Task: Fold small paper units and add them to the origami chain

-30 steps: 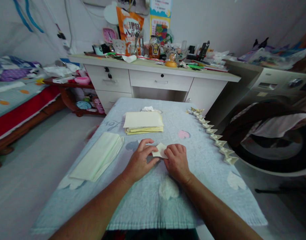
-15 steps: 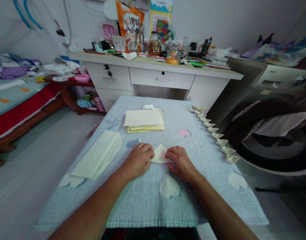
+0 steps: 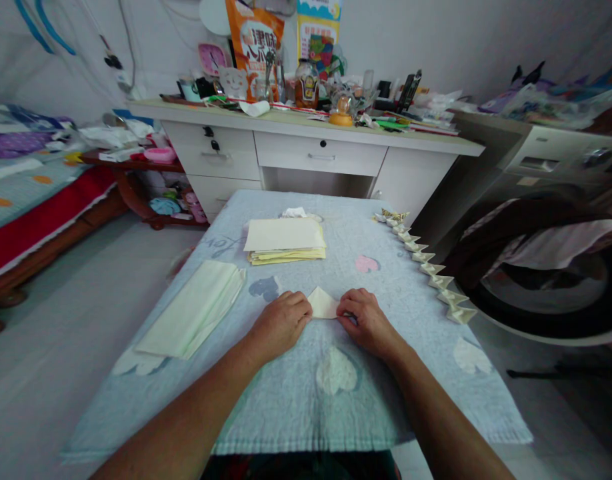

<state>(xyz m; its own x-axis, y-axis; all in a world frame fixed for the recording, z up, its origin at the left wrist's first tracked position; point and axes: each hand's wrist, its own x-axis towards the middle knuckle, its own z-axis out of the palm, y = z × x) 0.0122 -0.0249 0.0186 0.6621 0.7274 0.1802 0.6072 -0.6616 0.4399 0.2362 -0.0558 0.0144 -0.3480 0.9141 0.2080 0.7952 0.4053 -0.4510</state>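
The left hand (image 3: pixel 286 319) is mostly closed, knuckles up, its fingertips pinching the left end of a small cream folded paper (image 3: pixel 323 304). The right hand (image 3: pixel 363 315) mirrors it from the other side, fingers curled in and the tips gripping the paper's right end. The paper therefore lies directly between the two hands, touching both, with its pointed peak facing away from the person and its lower edge running roughly straight from one set of fingertips to the other. It is low over the pale blue cloth (image 3: pixel 281 413); whether it rests flat on it is hard to tell.

Beyond the left hand, apart from it, sits a stack of cream and yellow sheets (image 3: pixel 286 236). Farther left lies a bundle of pale green paper (image 3: pixel 189 312), near the left forearm. Well to the right of the right hand, a row of pointed folded pieces (image 3: pixel 430 268) runs along the cloth's edge.
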